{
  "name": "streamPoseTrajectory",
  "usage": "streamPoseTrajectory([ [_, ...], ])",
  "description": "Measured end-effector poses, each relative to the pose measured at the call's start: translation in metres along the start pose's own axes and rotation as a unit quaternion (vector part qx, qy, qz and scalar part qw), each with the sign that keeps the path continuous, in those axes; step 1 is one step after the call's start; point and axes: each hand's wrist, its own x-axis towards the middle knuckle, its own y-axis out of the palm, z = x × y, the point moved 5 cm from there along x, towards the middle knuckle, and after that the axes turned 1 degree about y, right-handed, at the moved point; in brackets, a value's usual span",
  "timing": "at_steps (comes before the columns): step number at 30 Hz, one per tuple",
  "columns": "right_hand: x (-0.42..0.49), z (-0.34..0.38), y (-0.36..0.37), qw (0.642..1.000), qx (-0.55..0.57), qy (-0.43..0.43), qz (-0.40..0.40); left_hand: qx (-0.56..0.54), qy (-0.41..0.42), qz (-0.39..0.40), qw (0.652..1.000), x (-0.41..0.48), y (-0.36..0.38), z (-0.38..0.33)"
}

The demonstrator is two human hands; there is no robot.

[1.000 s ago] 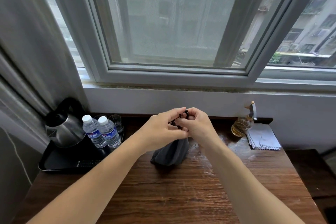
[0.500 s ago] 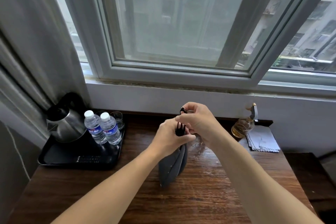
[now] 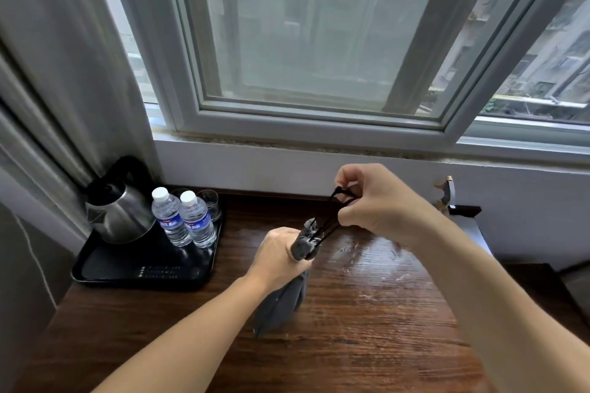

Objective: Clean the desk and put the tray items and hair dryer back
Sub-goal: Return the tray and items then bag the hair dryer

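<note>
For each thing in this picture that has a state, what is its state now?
Grey bag: neck gathered, gripped by the left hand.
Drawstring: pulled taut, pinched by the right hand.
Kettle: upright on the tray, lid down.
Two water bottles: capped, upright on the tray.
Glasses: upright behind the bottles.
Desk: pale streaks on its surface.

This looks like a hotel room. A dark wood desk stands right under a big window. On the desk's far left corner sits a black tray. It holds a shiny kettle, two small water bottles and two glasses, like a set put out for guests. A grey curtain hangs left of the desk. Beyond the desk, through the glass, are tall buildings, so this is a town.
</note>
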Motion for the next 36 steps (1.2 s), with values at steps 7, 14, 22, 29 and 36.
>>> streamPoseTrajectory([
  [7, -0.01, -0.02, -0.002, 0.992, -0.112, 0.047, 0.018, 0.1, 0.097, 0.093, 0.986, 0.015, -0.008, 0.013],
  [14, 0.029, -0.146, 0.057, 0.911, 0.244, 0.331, 0.044, 0.273, 0.282, 0.186, 0.901, 0.011, 0.001, 0.012],
  [22, 0.046, -0.164, 0.202, 0.697, 0.601, 0.374, 0.117, 0.266, 0.385, 0.214, 0.858, -0.021, 0.015, 0.0],
  [29, 0.057, -0.189, 0.234, 0.711, 0.598, 0.355, 0.106, 0.294, 0.272, 0.247, 0.882, -0.059, 0.026, 0.042],
  [36, 0.085, -0.216, 0.24, 0.663, 0.669, 0.321, 0.093, 0.035, -0.093, 0.151, 0.984, -0.081, -0.014, 0.128],
])
